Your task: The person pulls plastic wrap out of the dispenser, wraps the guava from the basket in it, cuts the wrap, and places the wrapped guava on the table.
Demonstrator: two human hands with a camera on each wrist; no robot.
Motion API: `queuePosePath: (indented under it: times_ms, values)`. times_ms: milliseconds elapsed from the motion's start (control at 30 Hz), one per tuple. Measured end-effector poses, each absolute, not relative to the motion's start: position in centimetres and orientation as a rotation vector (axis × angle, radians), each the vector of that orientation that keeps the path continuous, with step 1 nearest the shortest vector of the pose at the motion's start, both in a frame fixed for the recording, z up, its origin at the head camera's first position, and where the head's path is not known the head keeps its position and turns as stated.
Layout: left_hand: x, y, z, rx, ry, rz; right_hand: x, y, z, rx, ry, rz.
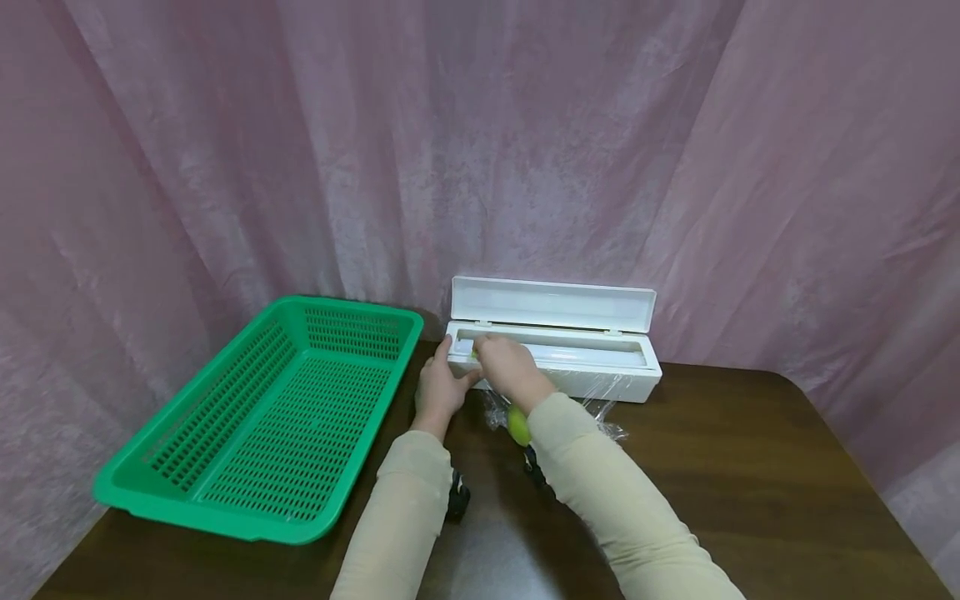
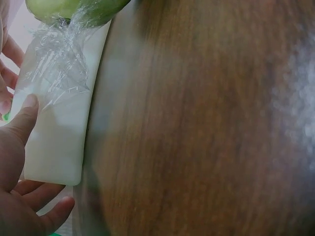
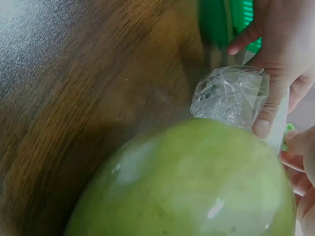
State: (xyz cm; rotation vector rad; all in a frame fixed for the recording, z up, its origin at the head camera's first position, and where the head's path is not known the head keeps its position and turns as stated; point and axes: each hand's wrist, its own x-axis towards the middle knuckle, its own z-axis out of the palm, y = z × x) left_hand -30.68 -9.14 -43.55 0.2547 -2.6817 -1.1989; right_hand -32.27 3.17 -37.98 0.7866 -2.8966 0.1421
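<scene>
In the head view, your left hand braces the left end of the white box, which stands on the worktop with its lid raised and a roll inside; your right hand pinches a small green tab at the box's front edge, its grip closed down to that piece; clear film hangs over the front wall, near a green fruit partly hidden by your right forearm; a green basket stands to the left. In the left wrist view, your left grip is part-spread, thumb on the front wall, fingers around the box end; film overlaps the fruit. In the right wrist view, the fruit fills the foreground; crumpled film lies between it and your left thumb.
</scene>
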Motion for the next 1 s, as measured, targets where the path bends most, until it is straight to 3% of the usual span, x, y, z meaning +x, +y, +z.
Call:
queuePosePath:
  times_ms: [1000]
  values:
    - [-30.99,-9.23,-43.55,0.203,-2.726,-1.071,-31.84,3.70,-38.23,0.729,-2.834,0.133]
